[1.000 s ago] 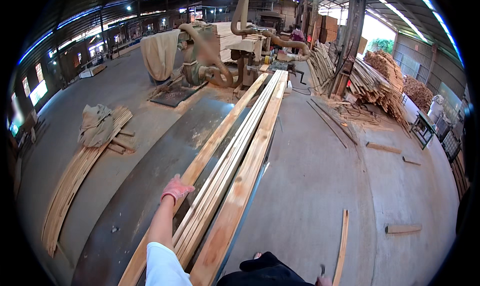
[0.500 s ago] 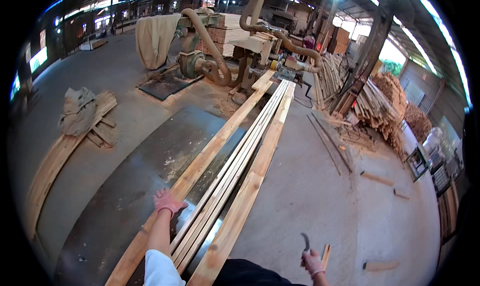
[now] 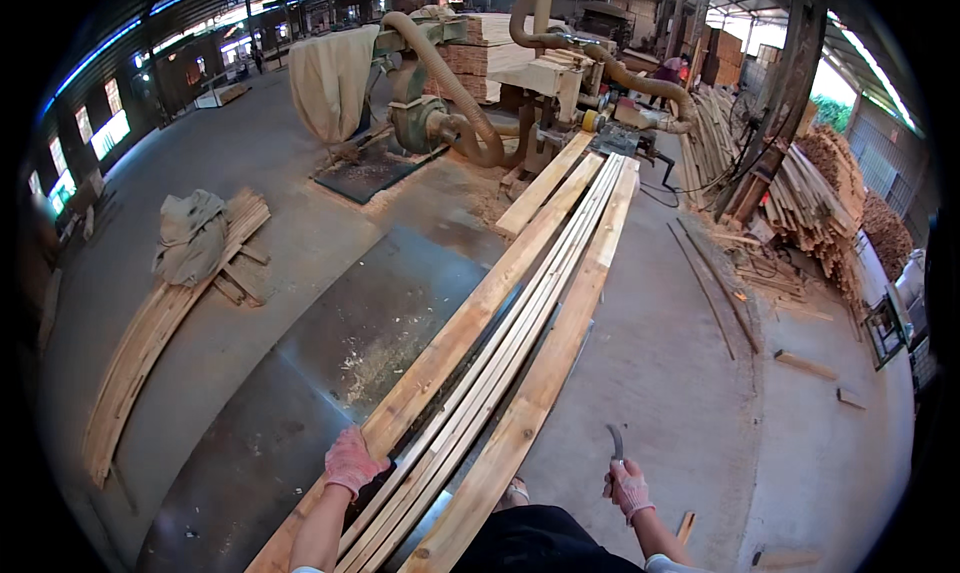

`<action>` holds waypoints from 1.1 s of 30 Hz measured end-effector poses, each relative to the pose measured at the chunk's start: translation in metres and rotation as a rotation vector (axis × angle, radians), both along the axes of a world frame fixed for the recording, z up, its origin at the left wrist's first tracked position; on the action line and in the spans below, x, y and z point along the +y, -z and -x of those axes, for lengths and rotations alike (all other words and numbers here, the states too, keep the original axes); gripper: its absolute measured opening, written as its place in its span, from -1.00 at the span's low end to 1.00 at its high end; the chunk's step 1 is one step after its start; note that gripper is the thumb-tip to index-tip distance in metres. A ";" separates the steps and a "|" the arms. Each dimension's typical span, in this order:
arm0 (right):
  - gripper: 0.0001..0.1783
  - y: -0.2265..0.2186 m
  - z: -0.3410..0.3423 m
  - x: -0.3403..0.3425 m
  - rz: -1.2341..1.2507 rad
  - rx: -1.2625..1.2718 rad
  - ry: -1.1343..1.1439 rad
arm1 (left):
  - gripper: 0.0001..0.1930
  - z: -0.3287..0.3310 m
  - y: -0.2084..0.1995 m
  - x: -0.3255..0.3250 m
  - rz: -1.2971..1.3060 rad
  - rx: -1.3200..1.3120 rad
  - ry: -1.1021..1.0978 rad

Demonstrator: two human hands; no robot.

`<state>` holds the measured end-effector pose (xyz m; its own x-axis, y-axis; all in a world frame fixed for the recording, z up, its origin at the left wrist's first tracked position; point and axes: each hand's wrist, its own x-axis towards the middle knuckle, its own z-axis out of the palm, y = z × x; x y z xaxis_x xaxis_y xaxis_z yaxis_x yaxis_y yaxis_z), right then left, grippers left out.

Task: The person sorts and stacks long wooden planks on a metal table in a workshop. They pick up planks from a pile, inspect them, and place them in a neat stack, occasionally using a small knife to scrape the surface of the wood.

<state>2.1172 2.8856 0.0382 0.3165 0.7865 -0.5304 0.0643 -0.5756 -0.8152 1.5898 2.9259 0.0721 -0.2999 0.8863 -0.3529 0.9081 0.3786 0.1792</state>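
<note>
My left hand (image 3: pixel 353 461), in a pinkish work glove, closes over a long wooden board (image 3: pixel 440 373) lying lengthwise on a dark metal table. Its fingers bend over the board and the thumb reaches the right side. Out to the right, clear of the wood, my gloved right hand (image 3: pixel 628 489) is closed around a curved grey hooked tool (image 3: pixel 615 441), its tip pointing up. Several narrow wooden strips (image 3: pixel 490 393) run beside the held board. A wider board (image 3: pixel 540 403) with knots lies to their right. At the far end, another board (image 3: pixel 545 188) extends from a woodworking machine (image 3: pixel 560 103).
The dark metal table (image 3: pixel 300 413) has wood shavings on it. On the left, a grey cloth (image 3: pixel 190 238) lies over stacked boards (image 3: pixel 140 373). Thick hoses (image 3: pixel 450 78) run by the machine. At right stand a post (image 3: pixel 780 103) and lumber piles (image 3: pixel 815 193); offcuts (image 3: pixel 805 364) lie on the floor.
The board at the machine reaches farther toward me. My left hand's spread fingers have drawn together over its board. My right hand, still holding the hooked tool, sits higher; the view has shifted.
</note>
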 end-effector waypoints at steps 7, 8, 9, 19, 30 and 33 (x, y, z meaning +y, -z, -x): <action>-0.68 -0.058 0.047 0.144 -0.305 0.393 -0.128 | -0.13 -0.008 -0.108 -0.011 -0.069 0.038 -0.031; -0.68 -0.071 0.059 0.167 -0.340 0.493 -0.090 | -0.11 -0.013 -0.123 -0.016 -0.081 0.035 -0.025; -0.68 -0.080 0.073 0.192 -0.377 0.593 -0.051 | -0.09 -0.017 -0.135 -0.021 -0.096 0.033 -0.019; -0.66 -0.177 0.074 0.372 -0.577 0.519 0.085 | 0.08 -0.058 -0.216 -0.068 -0.140 0.000 -0.001; -0.82 -0.140 0.081 0.264 -0.426 0.461 -0.555 | 0.03 -0.072 -0.213 -0.090 -0.225 -0.031 0.014; -0.59 -0.142 0.087 0.252 -0.686 0.172 -0.488 | 0.02 -0.075 -0.216 -0.089 -0.203 -0.030 -0.015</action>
